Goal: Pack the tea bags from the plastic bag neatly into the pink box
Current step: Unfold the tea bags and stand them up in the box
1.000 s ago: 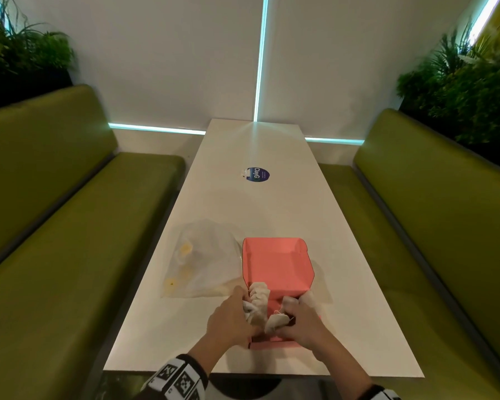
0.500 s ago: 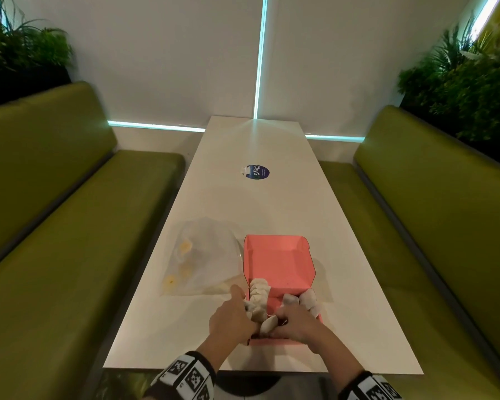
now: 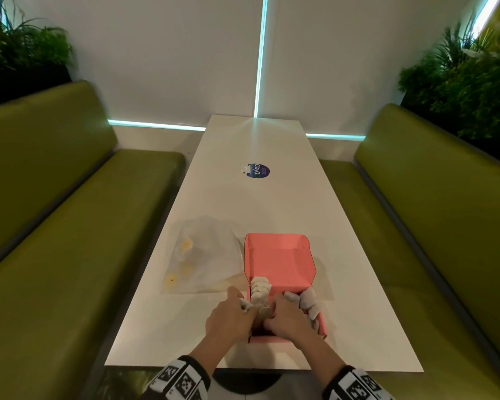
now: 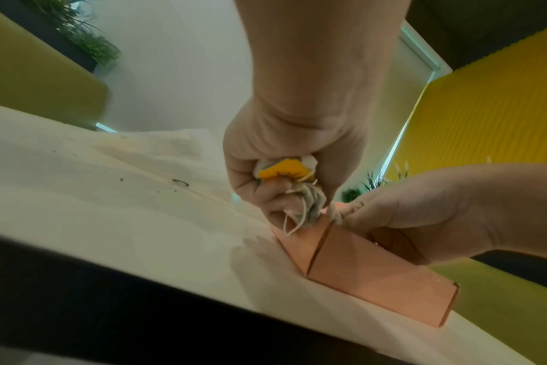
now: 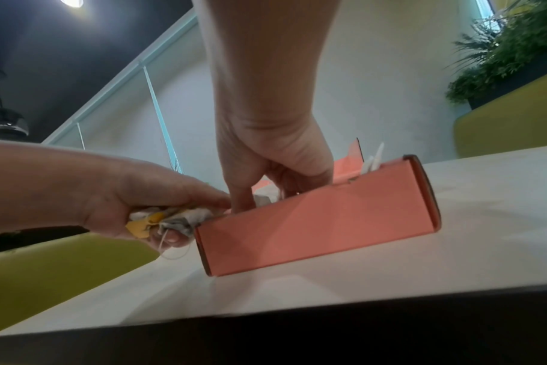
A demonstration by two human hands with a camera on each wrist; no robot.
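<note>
Since the earlier frame, two rows of tea bags have come into view in the pink box (image 3: 280, 261) as the right hand has shifted toward the near edge; a second ago the hands covered most of them. One row (image 3: 259, 290) stands along the left wall, another row (image 3: 306, 302) along the right wall.

The left hand (image 3: 231, 320) stays curled around a bunch of tea bags (image 4: 289, 177) with yellow tags and loose strings, held at the near left corner of the box. The right hand (image 3: 289, 320) reaches down into the near end of the box with bent fingers (image 5: 244, 197); the views do not show whether they grip anything.

The box sits open on the white table (image 3: 260, 197), its lid lying flat on the far side. Just left of it lies the clear plastic bag (image 3: 205, 255), flat on the table, with a few yellow tags showing through.

Farther along the table is a round blue sticker (image 3: 256, 170). Green benches (image 3: 70, 226) run along both sides, with plants (image 3: 474, 82) behind their backs.
</note>
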